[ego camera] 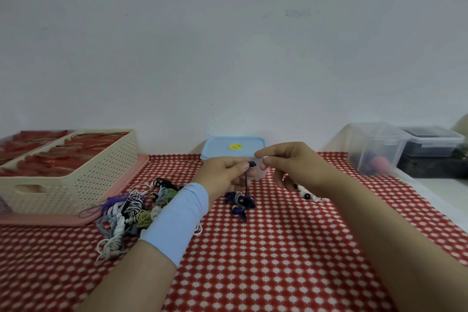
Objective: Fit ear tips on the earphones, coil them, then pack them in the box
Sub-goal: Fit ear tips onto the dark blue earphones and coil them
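My left hand [225, 172] pinches a dark blue earbud [252, 164] between thumb and fingers. Its cable hangs down to a bundled dark blue earphone [241, 202] lying on the red patterned cloth. Just to the right, my right hand [291, 164] pinches something small and pale between thumb and forefinger, close to the earbud; I cannot make out what it is. Loose black and white ear tips [310, 195] lie on the cloth under my right wrist. A pile of tangled earphones [126, 213] in several colours lies left of my left forearm.
A blue-lidded plastic box [234, 147] stands behind my hands. A cream perforated basket [71, 172] holding red packets sits on a pink tray [50, 219] at the left. Clear containers [374, 147] stand at the back right, near the table's right edge.
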Tool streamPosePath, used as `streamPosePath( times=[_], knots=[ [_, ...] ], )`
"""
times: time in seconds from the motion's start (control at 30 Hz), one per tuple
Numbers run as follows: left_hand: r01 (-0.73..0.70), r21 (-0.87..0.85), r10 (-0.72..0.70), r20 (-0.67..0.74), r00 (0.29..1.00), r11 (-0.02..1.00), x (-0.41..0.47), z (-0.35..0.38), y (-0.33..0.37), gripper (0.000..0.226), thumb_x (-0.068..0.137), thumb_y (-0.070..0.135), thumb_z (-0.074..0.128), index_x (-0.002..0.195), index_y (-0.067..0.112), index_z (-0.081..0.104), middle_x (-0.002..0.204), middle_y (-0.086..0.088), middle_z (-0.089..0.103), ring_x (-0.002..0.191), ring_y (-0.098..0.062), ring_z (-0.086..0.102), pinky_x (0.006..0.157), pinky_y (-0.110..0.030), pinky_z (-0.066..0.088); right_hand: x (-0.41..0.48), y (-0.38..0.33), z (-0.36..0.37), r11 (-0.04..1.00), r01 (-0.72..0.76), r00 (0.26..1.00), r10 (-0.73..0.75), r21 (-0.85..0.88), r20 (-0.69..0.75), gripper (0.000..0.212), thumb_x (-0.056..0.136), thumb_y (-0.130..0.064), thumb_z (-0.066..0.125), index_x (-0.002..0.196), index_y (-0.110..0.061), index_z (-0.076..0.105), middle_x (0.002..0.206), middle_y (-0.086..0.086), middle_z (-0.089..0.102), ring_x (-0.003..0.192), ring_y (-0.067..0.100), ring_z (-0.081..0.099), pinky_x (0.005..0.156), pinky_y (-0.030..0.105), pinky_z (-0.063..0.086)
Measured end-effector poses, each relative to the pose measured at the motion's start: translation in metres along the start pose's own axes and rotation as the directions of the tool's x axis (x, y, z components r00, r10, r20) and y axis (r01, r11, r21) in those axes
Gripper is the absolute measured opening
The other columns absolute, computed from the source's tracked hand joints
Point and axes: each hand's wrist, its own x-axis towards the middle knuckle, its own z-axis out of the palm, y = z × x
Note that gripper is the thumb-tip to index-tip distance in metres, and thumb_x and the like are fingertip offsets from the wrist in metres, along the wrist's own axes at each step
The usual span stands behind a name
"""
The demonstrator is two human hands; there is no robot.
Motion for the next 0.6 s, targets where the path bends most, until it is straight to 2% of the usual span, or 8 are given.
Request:
streamPosePath(
  times=[0.13, 0.3, 0.5, 0.6],
  knots=[
    [0.003, -0.059, -0.002, 0.023, 1.0, 0.998, -0.0023, 0.0039, 0.0018, 0.016, 0.099, 0.013, 0.055, 0.107, 0.013, 0.069, 0.091, -0.005, 0.074, 0.073, -0.012, 0.07, 0.071, -0.026, 0.058, 0.0003, -0.0007, 0.0006, 0.997, -0.03, 0.999, 0.028, 0.073, 0.027, 0.017, 0.097, -0.006, 0.065, 0.113, -0.011, 0.063, 0.091, 0.011, 0.077, 0.048, 0.021, 0.057, 0.039, 0.024, 0.04],
    [0.017, -0.114, -0.011, 0.047, 0.999, 0.993, -0.0037, 0.0065, 0.0025, 0.016, 0.098, 0.012, 0.056, 0.108, 0.01, 0.069, 0.091, -0.008, 0.073, 0.074, -0.015, 0.07, 0.075, -0.03, 0.059, 0.0035, 0.0016, 0.0015, 0.984, -0.096, 0.995, 0.091, 0.15, 0.041, 0.007, 0.091, -0.01, 0.073, 0.098, -0.008, 0.076, 0.077, 0.01, 0.068, 0.051, 0.016, 0.054, 0.041, 0.022, 0.037],
    [0.003, -0.178, 0.007, 0.057, 0.998, 0.984, -0.0075, 0.0069, 0.0028, 0.015, 0.097, 0.011, 0.057, 0.102, 0.011, 0.071, 0.086, -0.001, 0.076, 0.074, -0.013, 0.071, 0.072, -0.027, 0.059, 0.0028, 0.0011, 0.0072, 0.957, -0.138, 0.99, 0.125, 0.257, 0.068, 0.013, 0.091, -0.008, 0.071, 0.1, -0.011, 0.081, 0.078, 0.005, 0.075, 0.048, 0.014, 0.049, 0.041, 0.022, 0.034],
    [0.002, -0.192, 0.01, 0.058, 0.998, 0.981, -0.0076, 0.0067, 0.004, 0.015, 0.097, 0.01, 0.057, 0.098, 0.012, 0.071, 0.081, 0.002, 0.076, 0.071, -0.011, 0.07, 0.072, -0.028, 0.059, 0.0037, 0.0002, 0.008, 0.938, -0.163, 0.987, 0.152, 0.307, 0.058, 0.013, 0.09, -0.006, 0.071, 0.1, -0.01, 0.079, 0.071, 0.002, 0.073, 0.048, 0.012, 0.05, 0.039, 0.021, 0.034]
  ],
)
